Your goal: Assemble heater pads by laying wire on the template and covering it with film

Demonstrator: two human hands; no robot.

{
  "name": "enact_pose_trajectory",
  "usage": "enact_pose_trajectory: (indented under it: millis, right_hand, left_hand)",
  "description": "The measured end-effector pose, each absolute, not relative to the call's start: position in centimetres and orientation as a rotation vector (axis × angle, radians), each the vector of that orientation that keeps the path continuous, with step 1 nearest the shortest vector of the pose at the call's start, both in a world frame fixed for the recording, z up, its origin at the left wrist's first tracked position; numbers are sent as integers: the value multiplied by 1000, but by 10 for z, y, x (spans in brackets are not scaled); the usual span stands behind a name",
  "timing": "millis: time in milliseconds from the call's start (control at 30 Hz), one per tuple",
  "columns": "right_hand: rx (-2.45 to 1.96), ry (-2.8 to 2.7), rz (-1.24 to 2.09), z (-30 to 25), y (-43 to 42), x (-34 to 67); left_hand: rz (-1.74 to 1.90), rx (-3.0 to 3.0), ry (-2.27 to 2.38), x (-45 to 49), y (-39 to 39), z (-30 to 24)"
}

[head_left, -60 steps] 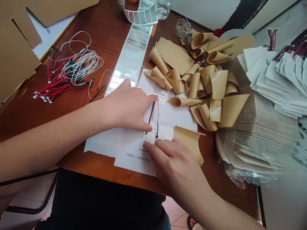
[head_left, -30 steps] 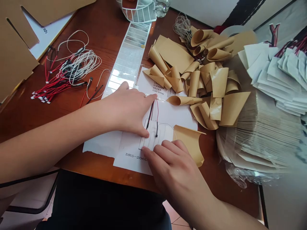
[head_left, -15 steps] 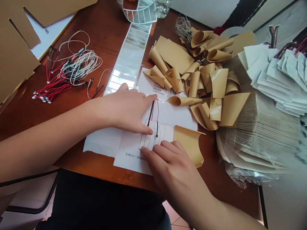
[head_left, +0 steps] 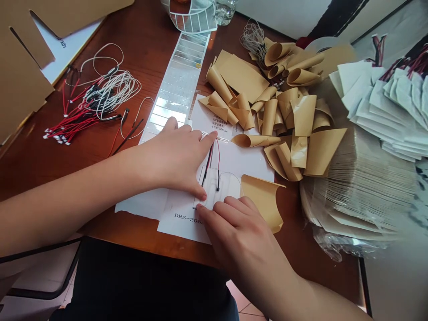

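Note:
A thin white pad (head_left: 228, 183) with red and black wires (head_left: 218, 167) lies on a printed sheet (head_left: 177, 205) in front of me. My left hand (head_left: 177, 156) is spread over its left side. The index fingertip presses near the upper ends of the wires and the thumb touches the pad's lower left. My right hand (head_left: 237, 227) rests at the pad's lower edge, thumb at the corner and the other fingers curled under. What those fingers hold, if anything, is hidden. A curved piece of brown paper (head_left: 264, 200) lies just right of the pad.
Curled brown papers (head_left: 270, 116) are heaped behind and right. A bundle of wires (head_left: 103, 98) lies at left, beside a strip of clear labels (head_left: 180, 80). A stack of white pads (head_left: 371, 187) stands at right. Cardboard (head_left: 23, 67) occupies the far left.
My left thumb has slid down and slightly left along the pad, closer to my right thumb. My right hand has stayed in place.

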State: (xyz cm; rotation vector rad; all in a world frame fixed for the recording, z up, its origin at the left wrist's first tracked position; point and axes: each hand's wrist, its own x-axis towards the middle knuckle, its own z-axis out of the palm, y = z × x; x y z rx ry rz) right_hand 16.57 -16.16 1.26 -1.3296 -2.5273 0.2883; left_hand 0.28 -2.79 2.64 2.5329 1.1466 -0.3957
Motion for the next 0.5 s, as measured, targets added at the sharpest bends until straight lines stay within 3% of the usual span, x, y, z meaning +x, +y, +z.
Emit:
enact_pose_trajectory:
  millis: [500]
  right_hand:
    - [-1402,-2463,352,19,-152,175]
  left_hand:
    - [-348,2561,1121,1,-27,23]
